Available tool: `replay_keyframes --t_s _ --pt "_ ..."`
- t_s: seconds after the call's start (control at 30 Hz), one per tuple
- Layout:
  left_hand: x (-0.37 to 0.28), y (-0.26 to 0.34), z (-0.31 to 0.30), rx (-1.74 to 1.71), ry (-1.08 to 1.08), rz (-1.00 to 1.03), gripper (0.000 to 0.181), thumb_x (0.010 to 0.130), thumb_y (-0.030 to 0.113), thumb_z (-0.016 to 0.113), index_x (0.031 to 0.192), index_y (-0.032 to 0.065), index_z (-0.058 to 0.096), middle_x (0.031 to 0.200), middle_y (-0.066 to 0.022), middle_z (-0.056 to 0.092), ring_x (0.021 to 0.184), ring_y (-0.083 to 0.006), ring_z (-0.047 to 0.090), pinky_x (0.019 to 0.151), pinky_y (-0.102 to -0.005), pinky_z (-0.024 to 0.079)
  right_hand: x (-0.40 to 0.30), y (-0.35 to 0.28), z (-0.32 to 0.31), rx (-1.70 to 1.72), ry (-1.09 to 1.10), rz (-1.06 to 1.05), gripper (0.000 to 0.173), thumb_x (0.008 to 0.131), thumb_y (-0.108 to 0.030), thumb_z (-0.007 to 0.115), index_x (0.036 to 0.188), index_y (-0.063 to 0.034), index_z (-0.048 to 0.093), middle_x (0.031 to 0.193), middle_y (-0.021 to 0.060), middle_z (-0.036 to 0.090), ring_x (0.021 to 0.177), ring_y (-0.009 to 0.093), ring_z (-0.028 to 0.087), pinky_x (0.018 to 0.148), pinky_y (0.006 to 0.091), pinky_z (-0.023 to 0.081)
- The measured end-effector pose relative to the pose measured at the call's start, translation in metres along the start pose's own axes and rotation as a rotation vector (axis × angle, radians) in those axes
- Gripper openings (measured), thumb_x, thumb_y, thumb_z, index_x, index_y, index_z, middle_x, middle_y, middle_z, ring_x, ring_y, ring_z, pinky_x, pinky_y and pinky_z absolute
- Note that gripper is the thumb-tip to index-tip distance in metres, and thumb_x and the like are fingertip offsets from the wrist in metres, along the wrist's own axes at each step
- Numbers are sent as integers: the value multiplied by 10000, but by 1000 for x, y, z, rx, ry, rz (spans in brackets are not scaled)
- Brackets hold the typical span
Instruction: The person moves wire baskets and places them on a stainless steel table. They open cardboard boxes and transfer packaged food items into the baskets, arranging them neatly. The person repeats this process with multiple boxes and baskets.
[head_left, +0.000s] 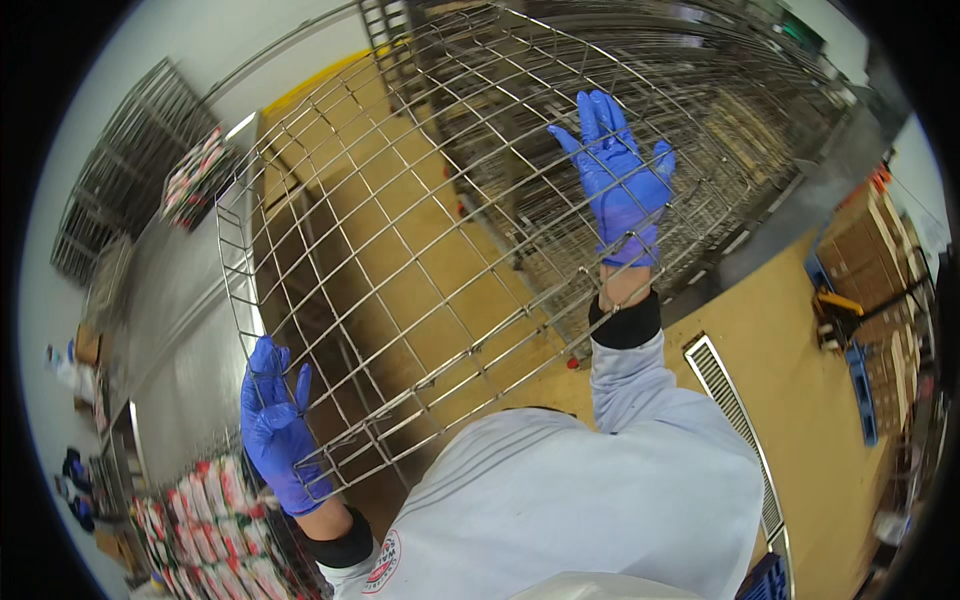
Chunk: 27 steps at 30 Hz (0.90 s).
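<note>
A large metal wire basket (409, 251), shallow with an open grid, is held up in front of my body. My left hand (277, 427), in a blue glove, is at the basket's left end, its fingers by the end wires near the close corner. My right hand (626, 184), also blue-gloved, lies under the right part of the grid. Its palm is up and its fingers are spread, and wires cross in front of the palm and wrist. The basket holds nothing that I can see.
At left runs a steel table (195, 300) with packaged goods (199, 176) at its far end and stacked packages (217, 525) nearer. Stacked wire racks (525, 180) stand ahead, blurred. A floor drain grate (739, 435), a pallet jack (836, 304) and boxes (859, 259) are at right.
</note>
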<state>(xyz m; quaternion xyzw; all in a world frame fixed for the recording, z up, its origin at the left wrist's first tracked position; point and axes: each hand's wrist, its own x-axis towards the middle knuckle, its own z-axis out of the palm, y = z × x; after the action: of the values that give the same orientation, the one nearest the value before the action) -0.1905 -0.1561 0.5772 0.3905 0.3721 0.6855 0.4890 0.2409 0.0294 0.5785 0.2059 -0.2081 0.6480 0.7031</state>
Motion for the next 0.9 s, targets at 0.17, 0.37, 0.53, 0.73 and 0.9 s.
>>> replay_keyframes --t_s 0.17,0.37,0.53,0.73,0.9 --pt "27 -11 38 -60 -91 -32 823 630 40 595 1426 -37 398 1502 -156 396 1354 -275 420 1132 -541 308 24 -36 21 -293 76 -149 795 947 -573 288 1460 34 308 1532 192 306 1455 356 220 1133 699 112" --pt "32 -16 48 -90 -117 -74 795 638 23 571 1413 -41 405 1510 -167 374 1362 -307 400 1124 -562 322 28 -49 29 -328 54 -169 737 969 -521 274 1465 22 307 1541 192 295 1446 372 241 1129 701 117" --pt "15 -4 6 -92 -124 -78 852 642 54 581 1457 -29 346 1527 -182 334 1401 -336 339 1140 -572 285 17 -16 40 -337 108 -82 758 957 -612 266 1463 -54 359 1513 121 370 1423 326 305 1117 639 225" --pt "9 10 25 -68 -192 -9 851 695 101 607 1477 -36 299 1540 -197 304 1430 -368 282 1154 -574 242 26 -21 65 -367 55 -145 734 978 -587 279 1450 -30 356 1505 155 356 1419 341 304 1137 630 223" --pt "35 3 109 -80 -249 -25 650 847 186 595 1446 32 393 1524 -163 340 1398 -284 345 1131 -518 299 11 -40 47 -375 92 -297 708 988 -540 291 1452 -7 338 1505 160 349 1435 330 265 1163 608 196"
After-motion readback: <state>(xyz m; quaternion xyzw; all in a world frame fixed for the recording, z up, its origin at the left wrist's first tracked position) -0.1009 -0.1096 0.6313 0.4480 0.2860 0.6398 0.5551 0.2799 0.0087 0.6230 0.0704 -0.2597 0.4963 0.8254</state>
